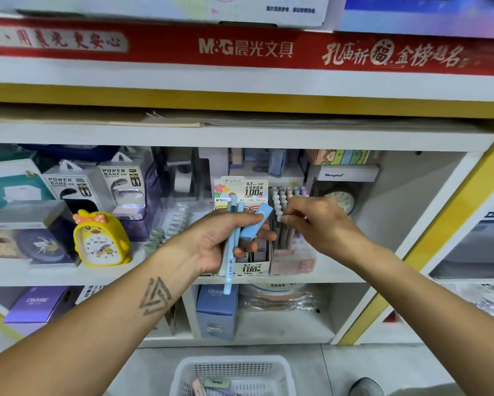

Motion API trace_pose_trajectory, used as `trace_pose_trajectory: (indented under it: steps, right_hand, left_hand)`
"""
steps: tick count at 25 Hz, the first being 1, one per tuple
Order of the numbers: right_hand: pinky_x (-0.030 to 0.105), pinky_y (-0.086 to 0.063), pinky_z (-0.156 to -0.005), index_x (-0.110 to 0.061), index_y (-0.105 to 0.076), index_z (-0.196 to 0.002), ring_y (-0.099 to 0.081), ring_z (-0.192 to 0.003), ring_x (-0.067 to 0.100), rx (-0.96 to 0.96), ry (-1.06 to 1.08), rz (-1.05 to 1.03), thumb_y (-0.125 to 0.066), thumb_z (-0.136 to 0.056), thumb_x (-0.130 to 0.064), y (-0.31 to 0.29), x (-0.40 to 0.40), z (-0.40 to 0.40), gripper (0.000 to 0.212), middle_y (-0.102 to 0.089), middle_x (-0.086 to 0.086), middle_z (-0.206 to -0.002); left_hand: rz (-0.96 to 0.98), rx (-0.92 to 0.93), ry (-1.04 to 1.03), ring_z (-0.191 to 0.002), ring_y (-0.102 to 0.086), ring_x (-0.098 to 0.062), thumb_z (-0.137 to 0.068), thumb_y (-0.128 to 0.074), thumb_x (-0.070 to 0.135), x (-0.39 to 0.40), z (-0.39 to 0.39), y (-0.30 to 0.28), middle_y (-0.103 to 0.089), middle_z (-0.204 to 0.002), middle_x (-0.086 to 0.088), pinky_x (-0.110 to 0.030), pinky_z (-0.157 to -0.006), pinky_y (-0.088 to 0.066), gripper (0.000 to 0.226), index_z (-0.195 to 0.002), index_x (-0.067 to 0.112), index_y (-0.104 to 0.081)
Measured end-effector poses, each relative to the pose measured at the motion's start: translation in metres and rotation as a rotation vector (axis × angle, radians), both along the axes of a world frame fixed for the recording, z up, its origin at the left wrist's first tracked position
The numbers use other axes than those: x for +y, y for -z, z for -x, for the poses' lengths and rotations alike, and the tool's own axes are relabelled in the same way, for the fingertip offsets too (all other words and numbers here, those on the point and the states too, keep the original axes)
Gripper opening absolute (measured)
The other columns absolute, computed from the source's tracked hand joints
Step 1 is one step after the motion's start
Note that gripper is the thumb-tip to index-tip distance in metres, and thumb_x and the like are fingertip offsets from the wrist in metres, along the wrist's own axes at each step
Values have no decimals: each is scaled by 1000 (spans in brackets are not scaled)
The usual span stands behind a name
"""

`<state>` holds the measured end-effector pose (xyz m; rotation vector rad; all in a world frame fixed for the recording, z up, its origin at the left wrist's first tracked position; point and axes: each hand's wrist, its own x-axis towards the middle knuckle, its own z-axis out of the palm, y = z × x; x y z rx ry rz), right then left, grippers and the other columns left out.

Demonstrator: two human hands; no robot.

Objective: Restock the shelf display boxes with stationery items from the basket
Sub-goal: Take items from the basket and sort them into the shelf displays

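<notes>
My left hand [225,238] grips a bundle of light blue pens [231,252] and a flat blue lead case [256,222] in front of the shelf. Behind it stands the lead refill display box [253,268] with a "0.7 HB 100" header card. To its right a pink display box [293,260] holds several upright pens [281,201]. My right hand [311,221] reaches over that box, its fingertips pinching the cap of one pen there. The white basket [234,375] sits on the floor below, with a few pastel items inside.
A yellow duck alarm clock [101,238] and power bank packs [120,187] stand left on the same shelf. A boxed clock [341,200] sits to the right. Blue and purple boxes [217,310] fill the lower shelf. A shoe [366,387] shows bottom right.
</notes>
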<state>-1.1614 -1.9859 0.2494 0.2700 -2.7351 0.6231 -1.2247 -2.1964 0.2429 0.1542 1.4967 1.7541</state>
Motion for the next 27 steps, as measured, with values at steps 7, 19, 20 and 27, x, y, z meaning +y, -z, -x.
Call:
trace_pose_trajectory:
  steps: [7,19,20,27]
  right_hand:
    - [22,-48,-54,-21,-72,-100,-64,-63,8,-127,100,526,-62,-99,-31,-18,-24,12,14,-70,-7,-75]
    - [30,-44,-79,-25,-62,-127,-53,-97,12,87,-183,-283,-58,-94,-20,-19,-90,27,34,-50,-11,-117]
    - [30,-44,-78,-24,-60,-125,-53,-98,14,80,-201,-266,-57,-96,-25,-18,-101,29,29,-50,-10,-113]
    - [26,-59,-62,-26,-51,-100,-71,-69,9,-218,-164,544,-65,-96,-12,-13,-135,47,20,-67,1,-85]
  left_hand:
    - [-35,24,32,-41,-45,-11,-82,-76,22,-5,-3,-4,-72,-96,-25,-18,-34,-34,19,-98,13,-73]
    - [66,189,-333,-32,-43,-14,-89,-63,6,-61,16,-25,-65,-61,-20,-15,-33,-30,15,-99,-7,-61]
    - [65,190,-330,-32,-43,-14,-90,-63,8,-66,16,-27,-64,-59,-18,-15,-33,-30,14,-94,-6,-62]
    - [57,16,-355,-35,-39,-10,-89,-70,32,-109,25,-36,-54,-57,-6,-14,-32,-29,29,-72,13,-58]
